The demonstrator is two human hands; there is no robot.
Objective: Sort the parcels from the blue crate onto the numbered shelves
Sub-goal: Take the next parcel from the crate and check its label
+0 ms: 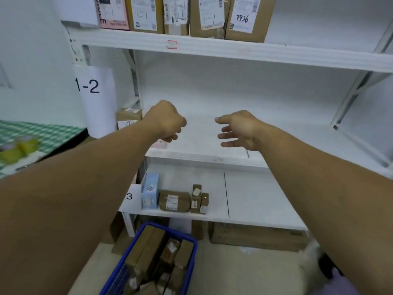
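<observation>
At the far left I see yellow tape rolls [20, 145] on the green checked surface [53, 133], then a "1-2" sign [91, 86] on the rack post. My left hand [164, 122] reaches to the left end of the middle shelf [202, 158], fingers curled just in front of a pink parcel [158, 144]; I cannot tell whether they grip it. Below, on the floor, the blue crate [170, 230] holds brown parcels [148, 250]. The lower shelf [255, 199] carries small packets [174, 201] at its left end, beside a "3" sign [129, 196]. My right hand [238, 130] hovers over the middle shelf, fingers spread and released, holding nothing. Labelled boxes [244, 18] line the top shelf [212, 50].
</observation>
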